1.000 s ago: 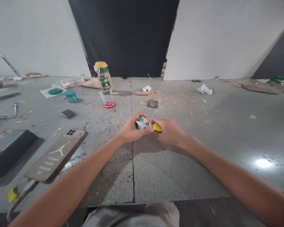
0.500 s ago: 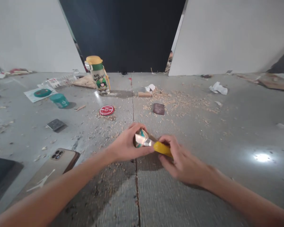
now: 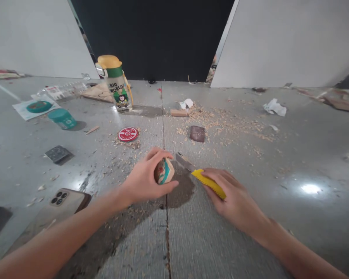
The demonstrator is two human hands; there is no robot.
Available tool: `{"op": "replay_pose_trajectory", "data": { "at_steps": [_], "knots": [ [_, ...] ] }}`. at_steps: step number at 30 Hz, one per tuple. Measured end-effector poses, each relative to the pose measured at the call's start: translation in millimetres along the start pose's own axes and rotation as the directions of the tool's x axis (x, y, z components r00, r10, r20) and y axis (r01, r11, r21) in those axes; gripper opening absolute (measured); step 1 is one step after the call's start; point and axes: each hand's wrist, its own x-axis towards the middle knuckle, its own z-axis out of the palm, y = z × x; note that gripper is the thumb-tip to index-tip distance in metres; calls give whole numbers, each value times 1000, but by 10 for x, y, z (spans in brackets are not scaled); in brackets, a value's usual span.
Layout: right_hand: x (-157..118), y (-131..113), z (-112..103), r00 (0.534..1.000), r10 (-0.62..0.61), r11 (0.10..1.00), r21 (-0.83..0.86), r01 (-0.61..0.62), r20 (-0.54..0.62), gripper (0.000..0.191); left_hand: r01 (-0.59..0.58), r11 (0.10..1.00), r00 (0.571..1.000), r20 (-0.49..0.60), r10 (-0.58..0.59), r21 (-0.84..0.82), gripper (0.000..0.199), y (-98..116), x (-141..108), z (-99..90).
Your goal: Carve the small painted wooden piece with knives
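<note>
Your left hand (image 3: 145, 179) pinches a teal-marked block (image 3: 168, 171); your right hand (image 3: 235, 199) grasps a yellow-handled knife (image 3: 211, 183), blade just clear. Beyond the left lies a red disc (image 3: 128, 134).

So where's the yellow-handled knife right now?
In the head view, the yellow-handled knife is in the right hand's grip, just right of centre, beside the turquoise-painted piece in the left hand's grip.

A black panel (image 3: 154, 38) has a pale panel (image 3: 31, 35) to its left and another pale panel (image 3: 287, 38) to its right. Before the black panel spreads a grey desk (image 3: 258, 240), its dark seam (image 3: 163, 133) running towards it; a white glare (image 3: 311, 189) shines on the desk, right of the black panel.
</note>
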Motion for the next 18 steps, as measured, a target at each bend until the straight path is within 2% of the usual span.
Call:
{"op": "replay_pose_trajectory", "data": {
  "at_steps": [4,9,13,18],
  "knots": [
    [-85,-16,-8,999,-31,1000,-1,31,5,39,-20,998,1000,15,19,57,57,-26,-24,40],
    [-158,-101,31,996,-85,996,28,86,-28,36,-100,994,994,-50,102,46,54,-72,-64,38],
    [-184,-163,46,996,-86,993,75,89,-31,38,-158,987,983,-88,161,42,53,-94,-86,22],
    [-212,-216,19,997,-71,991,112,72,-13,42,-173,984,982,-74,175,35,54,-101,-105,1]
  ]
}}
